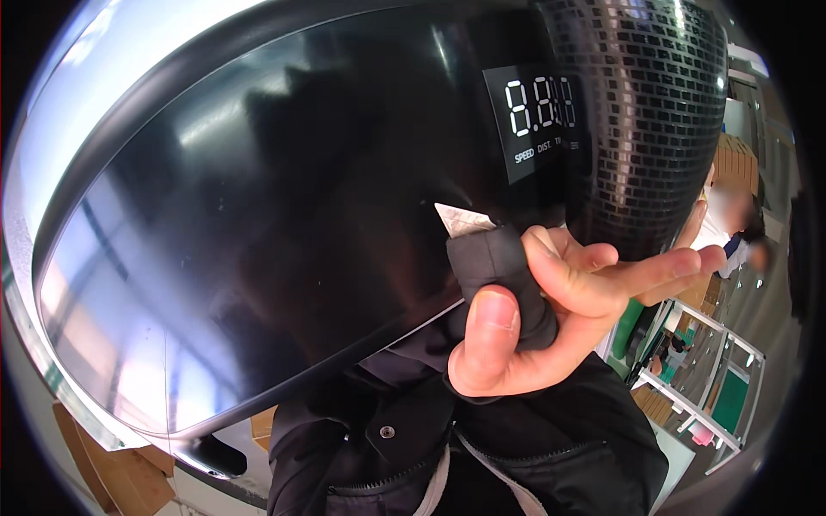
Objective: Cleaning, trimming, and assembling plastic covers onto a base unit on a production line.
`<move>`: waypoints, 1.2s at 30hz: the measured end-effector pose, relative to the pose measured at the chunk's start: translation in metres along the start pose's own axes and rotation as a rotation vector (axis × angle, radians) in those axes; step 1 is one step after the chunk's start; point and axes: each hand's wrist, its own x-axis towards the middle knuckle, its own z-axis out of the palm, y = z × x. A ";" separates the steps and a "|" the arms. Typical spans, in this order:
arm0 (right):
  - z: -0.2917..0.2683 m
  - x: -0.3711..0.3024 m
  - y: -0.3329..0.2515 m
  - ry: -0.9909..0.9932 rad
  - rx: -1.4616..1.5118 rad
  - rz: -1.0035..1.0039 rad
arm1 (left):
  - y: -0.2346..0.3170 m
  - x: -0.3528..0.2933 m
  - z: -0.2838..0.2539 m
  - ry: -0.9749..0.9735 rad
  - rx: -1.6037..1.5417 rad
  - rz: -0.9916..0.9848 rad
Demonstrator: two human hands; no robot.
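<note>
My right hand [576, 331] is closed, its thumb and curled index finger pinching a black-wrapped cutter blade [508, 262]. A pointed, triangular metal blade tip [465, 222] sticks out of the dark wrapping toward the upper left. The other fingers fan out to the right. Behind the blade lies a large glossy black panel [284, 215], tilted across the view; I cannot tell whether the tip touches it. A lit white digit display [538, 120] sits at the panel's right end. Next to it is a curved black surface with a brick-like texture [645, 112]. My left hand is out of view.
A pale metallic rim [26, 215] borders the panel. Cardboard [120, 473] stands at the lower left. Farther off at right are a white-framed cart [723, 387], stacked cardboard [736, 159] and a person in white [714, 228]. My dark jacket [379, 456] fills the lower middle.
</note>
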 end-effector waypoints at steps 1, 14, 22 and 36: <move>-0.002 0.002 0.003 -0.015 -0.019 -0.027 | -0.001 0.000 -0.001 -0.008 0.023 0.025; -0.016 0.035 0.033 -0.166 -0.191 -0.288 | -0.023 0.007 0.001 -0.086 0.362 0.385; -0.032 0.035 0.042 -0.169 -0.175 -0.240 | 0.001 0.022 0.010 0.052 -0.018 -0.188; -0.062 0.016 0.058 -0.180 -0.143 -0.164 | 0.000 0.019 0.006 0.216 0.286 0.125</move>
